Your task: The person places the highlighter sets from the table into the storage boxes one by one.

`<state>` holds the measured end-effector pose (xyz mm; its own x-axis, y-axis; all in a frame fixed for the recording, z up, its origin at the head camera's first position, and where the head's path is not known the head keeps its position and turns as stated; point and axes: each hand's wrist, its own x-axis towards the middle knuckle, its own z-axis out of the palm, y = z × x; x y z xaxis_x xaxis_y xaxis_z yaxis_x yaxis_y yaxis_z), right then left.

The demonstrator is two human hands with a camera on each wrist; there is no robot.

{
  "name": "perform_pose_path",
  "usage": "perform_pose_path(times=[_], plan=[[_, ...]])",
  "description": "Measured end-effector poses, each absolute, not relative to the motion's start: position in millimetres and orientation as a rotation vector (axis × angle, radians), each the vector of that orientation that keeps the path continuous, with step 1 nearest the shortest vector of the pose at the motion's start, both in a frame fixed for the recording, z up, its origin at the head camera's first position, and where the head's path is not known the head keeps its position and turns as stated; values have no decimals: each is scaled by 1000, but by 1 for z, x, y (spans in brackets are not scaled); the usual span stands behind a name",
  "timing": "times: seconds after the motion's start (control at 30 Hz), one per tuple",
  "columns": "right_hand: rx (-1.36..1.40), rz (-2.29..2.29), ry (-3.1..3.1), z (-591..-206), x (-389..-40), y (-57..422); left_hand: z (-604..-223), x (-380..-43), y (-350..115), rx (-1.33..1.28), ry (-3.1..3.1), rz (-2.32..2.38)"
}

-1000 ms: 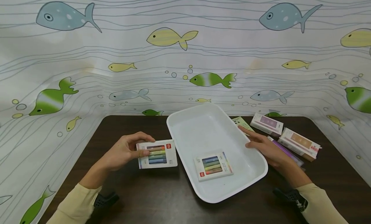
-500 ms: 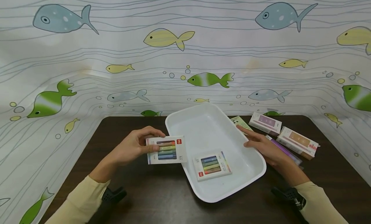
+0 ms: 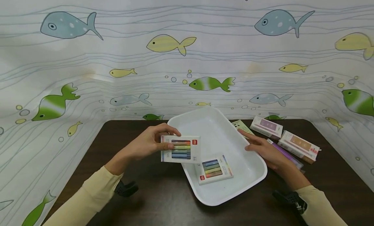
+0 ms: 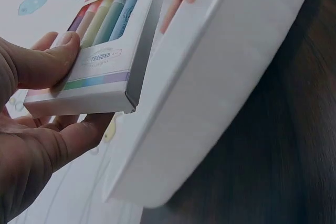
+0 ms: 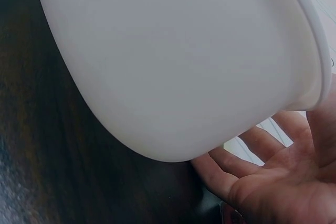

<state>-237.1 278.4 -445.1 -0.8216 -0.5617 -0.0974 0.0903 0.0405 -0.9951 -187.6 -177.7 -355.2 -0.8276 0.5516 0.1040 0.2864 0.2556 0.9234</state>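
Observation:
My left hand (image 3: 146, 140) holds a thin white box of pastel markers (image 3: 181, 150) by its left end, thumb on the windowed front and fingers behind. The box is above the left rim of a white plastic tray (image 3: 214, 130). In the left wrist view, colored barrels show through the window of the marker box (image 4: 107, 19). A similar marker box (image 3: 214, 170) lies flat in the tray's near part, its corner partly covered by the held one. My right hand (image 3: 264, 151) grips the tray's right side, thumb over the rim; in the right wrist view, its fingers (image 5: 236, 163) are against the outer wall.
Right of the tray lie a purple-windowed box (image 3: 266, 127), a brown-windowed box (image 3: 299, 145), a flat purple pack (image 3: 284, 153) and a pale green pack (image 3: 242, 126). The dark table (image 3: 155, 193) meets a fish-print backdrop (image 3: 175, 63) at the back.
My left hand has moved right with the marker box, from beside the tray to over its left rim. My right hand and the tray have stayed put.

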Motion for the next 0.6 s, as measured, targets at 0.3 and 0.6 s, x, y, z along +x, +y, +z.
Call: perform_pose_path(times=[0.3, 0.6], plan=[[-470, -1811, 1915, -446, -238, 281, -358, -196, -152, 885, 2285, 1536], [-478, -1808, 1929, -445, -237, 279, -357, -219, -135, 924, 2319, 1492]])
